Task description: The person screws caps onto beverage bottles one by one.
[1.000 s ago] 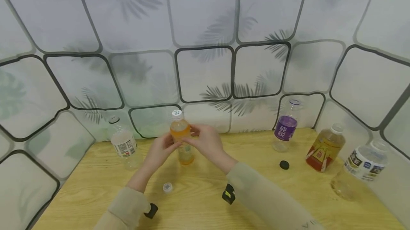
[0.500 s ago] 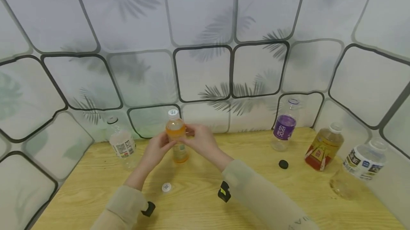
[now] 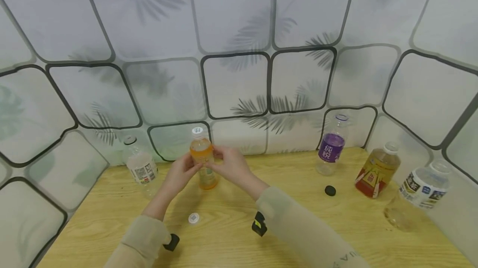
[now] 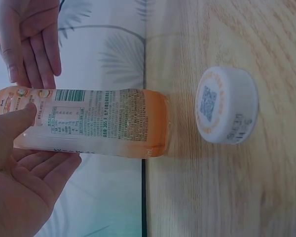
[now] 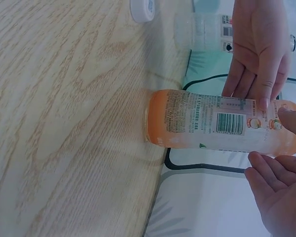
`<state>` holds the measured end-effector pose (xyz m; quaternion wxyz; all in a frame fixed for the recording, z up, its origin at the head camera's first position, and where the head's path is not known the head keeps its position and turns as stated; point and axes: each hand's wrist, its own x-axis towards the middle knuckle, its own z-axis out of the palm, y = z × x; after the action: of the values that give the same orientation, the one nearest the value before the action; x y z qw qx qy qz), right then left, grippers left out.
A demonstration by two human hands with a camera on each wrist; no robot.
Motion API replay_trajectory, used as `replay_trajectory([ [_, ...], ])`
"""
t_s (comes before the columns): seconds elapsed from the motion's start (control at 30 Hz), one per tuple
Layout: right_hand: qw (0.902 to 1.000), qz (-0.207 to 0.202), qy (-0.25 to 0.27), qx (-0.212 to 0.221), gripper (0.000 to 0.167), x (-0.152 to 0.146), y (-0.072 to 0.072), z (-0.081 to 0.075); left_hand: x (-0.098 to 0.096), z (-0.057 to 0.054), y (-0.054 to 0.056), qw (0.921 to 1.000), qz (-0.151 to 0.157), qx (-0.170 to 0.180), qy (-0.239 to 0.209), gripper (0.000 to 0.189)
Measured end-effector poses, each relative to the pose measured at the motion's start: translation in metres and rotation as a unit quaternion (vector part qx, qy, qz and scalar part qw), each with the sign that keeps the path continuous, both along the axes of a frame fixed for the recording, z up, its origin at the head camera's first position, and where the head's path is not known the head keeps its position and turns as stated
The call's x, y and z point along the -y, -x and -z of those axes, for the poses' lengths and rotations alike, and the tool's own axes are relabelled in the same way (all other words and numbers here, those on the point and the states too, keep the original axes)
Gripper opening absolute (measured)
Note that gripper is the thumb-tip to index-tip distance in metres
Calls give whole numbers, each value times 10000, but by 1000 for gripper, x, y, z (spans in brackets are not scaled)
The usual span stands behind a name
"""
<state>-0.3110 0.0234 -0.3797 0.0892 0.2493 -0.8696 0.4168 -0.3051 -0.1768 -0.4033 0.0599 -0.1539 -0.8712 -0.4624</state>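
An upright bottle of orange drink (image 3: pixel 202 152) with a white cap is between my two hands in the head view. My left hand (image 3: pixel 179 176) holds its left side, the thumb across the front and the fingers behind. From the other side my right hand (image 3: pixel 234 166) grips the same bottle, thumb on its front. The left wrist view shows the printed label (image 4: pixel 98 116) and the orange base near the tabletop. A loose white cap (image 4: pixel 229 104) lies on the wood in front of it. In the right wrist view, the right fingers (image 5: pixel 269 173) lie along the bottle's side.
A clear bottle with a white label (image 3: pixel 143 170) stands at the left. To the right are a purple-labelled bottle (image 3: pixel 332 148), a black cap (image 3: pixel 330 190), a bottle of amber drink (image 3: pixel 377 172) and a large clear bottle (image 3: pixel 420 195). A patterned wall (image 3: pixel 239 85) borders the wooden table (image 3: pixel 224 239).
The orange-drink bottle has shifted slightly left, with both hands following it and keeping their hold. The other bottles and the loose caps stay in place; the head view drifts a little.
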Motion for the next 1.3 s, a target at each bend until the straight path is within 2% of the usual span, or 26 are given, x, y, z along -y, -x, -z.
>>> replay_trajectory([
  [0.3,10000,-19,-31,80,54,-1,0,1,0,-3,-2,9997,7,255,-58,49],
  [0.5,9999,-93,-52,24,53,-1,1,1,0,-3,-3,9996,-37,259,-61,49],
  [0.73,9989,-209,-114,402,48,-5,-2,0,1,-2,-2,9997,-26,246,10,51],
  [0.93,9966,-125,-500,648,48,-12,-4,5,3,-1,-4,9994,-19,327,78,67],
  [1.03,9948,-92,-825,597,48,-17,-4,9,5,-1,-6,9991,-103,389,153,74],
  [1.3,9898,-44,-1318,530,48,-34,-12,18,11,1,-15,9971,-211,513,520,77],
])
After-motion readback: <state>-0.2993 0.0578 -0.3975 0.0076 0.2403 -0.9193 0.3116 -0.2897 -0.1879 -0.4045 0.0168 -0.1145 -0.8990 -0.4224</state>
